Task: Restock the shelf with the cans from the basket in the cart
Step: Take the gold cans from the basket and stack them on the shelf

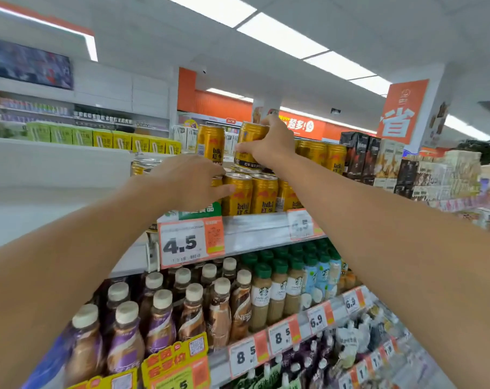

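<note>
Right hand: the right hand is wrapped around a gold Red Bull can, held upright just above the tops of the cans already standing on the top shelf.
Left hand: the left hand reaches to the front-left of the bottom row; its fingers curl round a gold can that is mostly hidden behind it, the thumb lying against the neighbouring can.
Cans on the shelf: a front row of Red Bull cans stands along the shelf edge; one can stands on a second layer to the left of the held one, and more stacked cans are to its right.
Top shelf: a white shelf edge with an orange-and-white price tag reading 4.5.
Shelf below: brown coffee bottles with cream caps on the left, green-capped Starbucks bottles on the right, with tags reading 8.5 and 6.9.
Room: a shop aisle under a white ceiling with long light panels, an orange back wall and a hanging orange sign.
Far left: green and yellow drink cartons line another shelf.
</note>
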